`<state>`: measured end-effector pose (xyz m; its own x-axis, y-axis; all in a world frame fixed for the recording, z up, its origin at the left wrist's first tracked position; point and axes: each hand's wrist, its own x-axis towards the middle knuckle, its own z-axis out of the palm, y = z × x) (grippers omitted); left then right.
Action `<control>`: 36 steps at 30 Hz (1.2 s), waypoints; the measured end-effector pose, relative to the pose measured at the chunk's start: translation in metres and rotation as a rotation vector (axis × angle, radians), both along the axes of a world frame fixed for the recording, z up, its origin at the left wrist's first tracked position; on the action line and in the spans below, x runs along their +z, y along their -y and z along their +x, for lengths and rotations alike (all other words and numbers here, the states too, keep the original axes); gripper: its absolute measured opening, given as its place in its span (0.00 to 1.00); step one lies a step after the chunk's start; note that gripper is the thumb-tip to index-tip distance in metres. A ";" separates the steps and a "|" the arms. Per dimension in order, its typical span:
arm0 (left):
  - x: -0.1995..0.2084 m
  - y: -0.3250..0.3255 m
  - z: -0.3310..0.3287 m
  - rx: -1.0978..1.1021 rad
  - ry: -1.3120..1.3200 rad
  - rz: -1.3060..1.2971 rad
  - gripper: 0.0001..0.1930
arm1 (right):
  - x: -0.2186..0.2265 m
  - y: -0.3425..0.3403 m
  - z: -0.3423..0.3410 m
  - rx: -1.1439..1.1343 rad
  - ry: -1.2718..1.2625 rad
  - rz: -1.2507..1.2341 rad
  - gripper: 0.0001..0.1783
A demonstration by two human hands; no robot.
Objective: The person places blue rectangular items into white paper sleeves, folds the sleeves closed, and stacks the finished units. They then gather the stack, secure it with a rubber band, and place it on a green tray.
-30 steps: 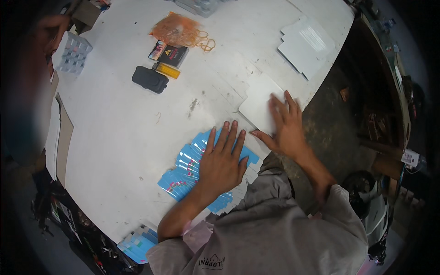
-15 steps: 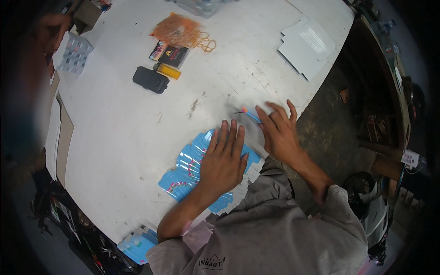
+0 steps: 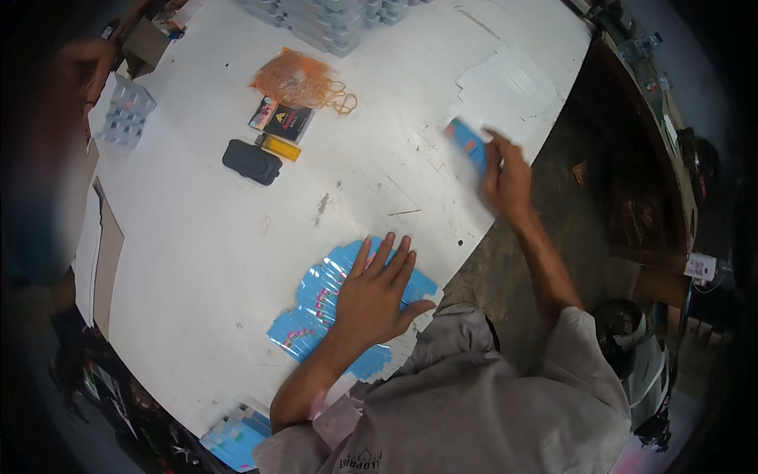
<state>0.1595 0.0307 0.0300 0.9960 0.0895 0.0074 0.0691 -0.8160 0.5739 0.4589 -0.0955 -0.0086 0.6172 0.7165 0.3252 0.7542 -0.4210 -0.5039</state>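
Observation:
A fan of overlapping flat blue printed cartons [image 3: 316, 283] with pale flaps lies at the table's near edge. My left hand [image 3: 369, 304] rests flat on it, fingers spread, hiding the middle of the fan. Farther out on the right, over the white table, my right hand [image 3: 509, 175] grips a small blue carton [image 3: 463, 139] with pinkish-orange print; motion blurs it. The carton is near a stack of white die-cut cards [image 3: 505, 91], apart from the stack as far as I can see.
An orange bag of rubber bands [image 3: 290, 77], a dark packet [image 3: 288, 120], a yellow lighter [image 3: 279, 147] and a black case [image 3: 251, 162] lie left of centre. Grey moulded trays [image 3: 335, 28] stand at the back. More blue cartons [image 3: 235, 438] lie at the lower left. The table edge drops away at right.
My right hand has moved away from beside the fan, up toward the white cards, carrying the blue carton. My left hand stays on the fan, its thumb now spread wider.

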 end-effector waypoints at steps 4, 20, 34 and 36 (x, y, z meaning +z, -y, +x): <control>-0.014 0.001 -0.003 0.022 0.021 -0.001 0.31 | 0.020 -0.011 -0.068 0.148 0.238 -0.101 0.22; -0.003 0.006 0.001 0.002 -0.012 0.092 0.34 | 0.044 0.005 -0.101 0.407 -0.549 -0.210 0.14; -0.004 0.004 -0.001 -0.021 -0.078 0.116 0.38 | 0.042 0.009 -0.086 0.245 -0.496 -0.259 0.09; 0.005 0.002 0.000 0.024 -0.069 0.022 0.36 | 0.026 -0.004 -0.030 -0.001 0.099 -0.009 0.16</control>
<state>0.1591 0.0286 0.0350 0.9917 0.1137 -0.0594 0.1276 -0.8263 0.5486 0.4290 -0.0912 0.0175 0.5833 0.7188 0.3782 0.7995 -0.4260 -0.4235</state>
